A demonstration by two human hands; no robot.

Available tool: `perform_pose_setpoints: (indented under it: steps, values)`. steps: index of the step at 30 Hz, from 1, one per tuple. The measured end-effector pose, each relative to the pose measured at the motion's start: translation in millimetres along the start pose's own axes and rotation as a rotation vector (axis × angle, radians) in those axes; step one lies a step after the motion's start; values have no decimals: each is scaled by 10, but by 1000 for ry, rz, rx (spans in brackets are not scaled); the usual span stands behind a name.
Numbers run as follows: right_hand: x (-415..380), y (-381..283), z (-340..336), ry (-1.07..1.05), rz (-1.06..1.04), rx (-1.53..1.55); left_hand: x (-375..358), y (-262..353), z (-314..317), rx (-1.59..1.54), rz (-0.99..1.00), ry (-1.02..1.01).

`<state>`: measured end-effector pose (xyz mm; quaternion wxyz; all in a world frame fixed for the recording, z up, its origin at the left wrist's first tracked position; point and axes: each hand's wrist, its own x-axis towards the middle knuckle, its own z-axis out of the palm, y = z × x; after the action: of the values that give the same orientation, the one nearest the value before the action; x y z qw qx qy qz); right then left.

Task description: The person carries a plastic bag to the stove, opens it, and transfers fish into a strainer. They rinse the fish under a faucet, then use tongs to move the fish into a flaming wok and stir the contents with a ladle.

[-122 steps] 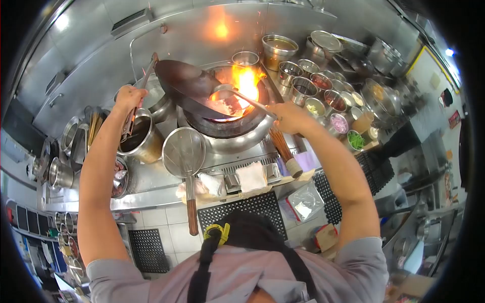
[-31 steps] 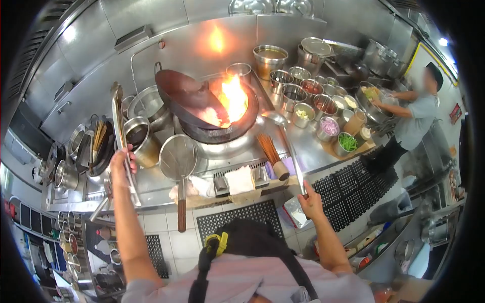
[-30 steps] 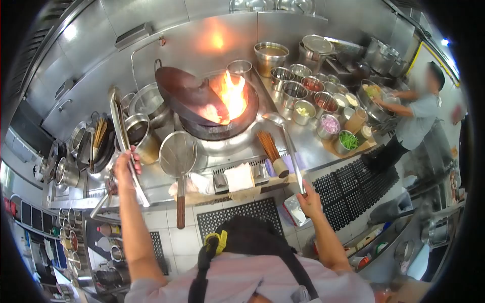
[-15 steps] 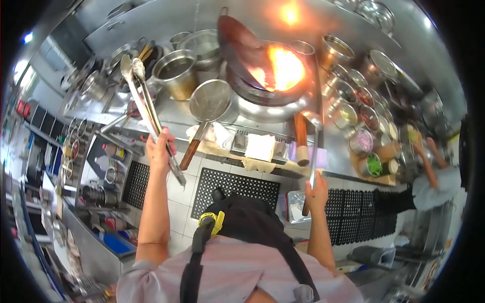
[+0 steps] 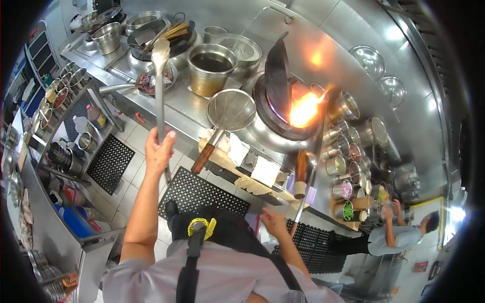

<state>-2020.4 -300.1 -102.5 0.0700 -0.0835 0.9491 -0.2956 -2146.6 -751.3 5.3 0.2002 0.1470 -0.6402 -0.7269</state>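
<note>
My left hand [image 5: 159, 149] is closed round metal tongs [image 5: 160, 91], which point up past the counter's edge. My right hand [image 5: 273, 222] holds nothing, its fingers loosely bent and apart, just left of the lower end of a long-handled ladle [image 5: 306, 194]. That ladle leans on the counter's front edge beside a wooden handle [image 5: 300, 169]. A dark wok [image 5: 277, 76] stands tilted steeply over the burner [image 5: 261, 103], with a bright flame [image 5: 305, 108] at its right. A wire strainer [image 5: 231, 110] lies left of the burner, its wooden handle over the edge.
A pot of dark liquid [image 5: 212, 68] stands behind the strainer. Folded cloths [image 5: 265, 170] lie along the front edge. Several ingredient tins [image 5: 343, 190] fill the right side. A co-worker [image 5: 396, 240] stands at the far right. Rubber mats [image 5: 202, 192] cover parts of the floor.
The view has turned towards the left. My right hand has let go of the ladle handle and moved left of it. The wok is tilted more upright; my left hand still holds the tongs.
</note>
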Motion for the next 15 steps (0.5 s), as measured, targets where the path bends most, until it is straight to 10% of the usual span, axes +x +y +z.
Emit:
perform_pose_setpoints:
  steps: [9, 13, 15]
  values:
    - [-127, -302, 660, -498, 649, -22, 345, -1242, -1926, 395, 57, 153]
    - [-329, -359, 626, -424, 627, -124, 67, -2068, -2717, 689, -137, 98]
    - [-409, -489, 644, -270, 932, 147, -126, -2609, -3053, 739, -73, 52]
